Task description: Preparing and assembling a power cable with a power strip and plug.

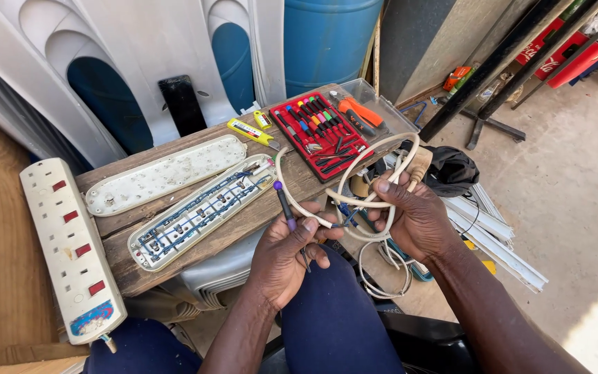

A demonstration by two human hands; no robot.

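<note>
Left hand (pixel 286 253) clamped on purple screwdriver (pixel 283 201) and cream cable (pixel 354 181) end. Right hand (pixel 410 215) closed round the cable's coil. Opened power strip (pixel 198 211) lies beside, on the bench (pixel 243 223).

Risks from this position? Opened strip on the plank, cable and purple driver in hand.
1. The opened power strip overhangs the wooden plank's edge; a tug on the white cable might drag it off.
2. The left hand holds both the purple screwdriver and cable; the tip may slip.
3. Cable loops in the right hand could snag the red tool case.
</note>
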